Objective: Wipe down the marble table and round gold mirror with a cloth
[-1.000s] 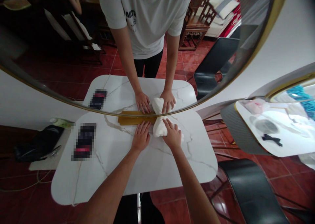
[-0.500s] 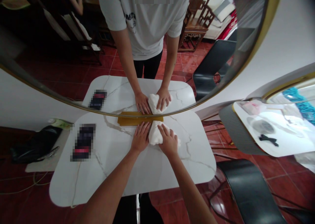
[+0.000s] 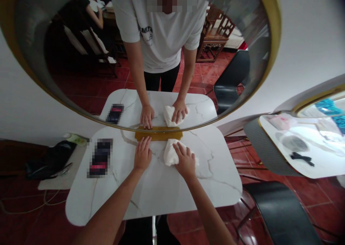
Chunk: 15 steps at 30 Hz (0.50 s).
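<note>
A bunched white cloth (image 3: 170,153) lies on the marble-patterned white table (image 3: 161,191). Over its right side is my right hand (image 3: 186,161), fingers curled down onto the fabric and gripping it. To the left, apart from the cloth, my left hand (image 3: 142,157) lies palm down on the tabletop with its fingers stretched out. Its fingertips reach the gold-coloured strip (image 3: 164,135) at the foot of the mirror. The mirror (image 3: 88,83) reflects both hands and the cloth.
A phone-like dark object (image 3: 100,158), blurred out, lies on the table's left part, a cable below it. Right of the table stands a black chair (image 3: 283,205), with a second white table (image 3: 318,148) beyond. A black bag (image 3: 51,158) sits at left.
My left hand has moved left, away from the cloth, toward the left end of the gold strip. My right hand stays on the cloth. The view has shifted, showing more of the mirror frame.
</note>
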Tool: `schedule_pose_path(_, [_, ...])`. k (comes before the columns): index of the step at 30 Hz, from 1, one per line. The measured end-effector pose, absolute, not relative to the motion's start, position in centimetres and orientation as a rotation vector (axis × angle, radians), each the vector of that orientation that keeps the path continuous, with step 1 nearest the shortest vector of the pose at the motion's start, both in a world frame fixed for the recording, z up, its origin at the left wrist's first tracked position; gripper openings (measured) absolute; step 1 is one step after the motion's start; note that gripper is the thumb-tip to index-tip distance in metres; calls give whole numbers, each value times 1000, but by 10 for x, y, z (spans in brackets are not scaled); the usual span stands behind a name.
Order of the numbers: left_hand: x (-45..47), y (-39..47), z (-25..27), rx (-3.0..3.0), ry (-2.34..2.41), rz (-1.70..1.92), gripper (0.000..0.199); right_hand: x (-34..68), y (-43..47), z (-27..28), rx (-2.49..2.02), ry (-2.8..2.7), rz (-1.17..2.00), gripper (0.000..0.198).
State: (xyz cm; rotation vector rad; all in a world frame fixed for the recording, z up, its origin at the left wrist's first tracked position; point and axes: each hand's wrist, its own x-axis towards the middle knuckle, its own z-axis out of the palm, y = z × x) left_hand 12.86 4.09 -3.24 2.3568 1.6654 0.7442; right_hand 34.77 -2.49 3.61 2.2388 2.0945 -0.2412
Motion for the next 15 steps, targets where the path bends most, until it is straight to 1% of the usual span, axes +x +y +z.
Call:
schedule_pose_path(4, [98, 42, -37, 2356, 1726, 747, 56, 342, -24, 35, 2314, 2060, -199, 83])
schedule_pose_path(8, [94, 41, -39, 2302, 1752, 775, 57, 331, -7, 36, 2361, 2002, -205, 85])
schedule_pose_path(15, [92, 41, -38, 2319, 1753, 695, 59, 259, 15, 32, 2150, 2250, -325, 83])
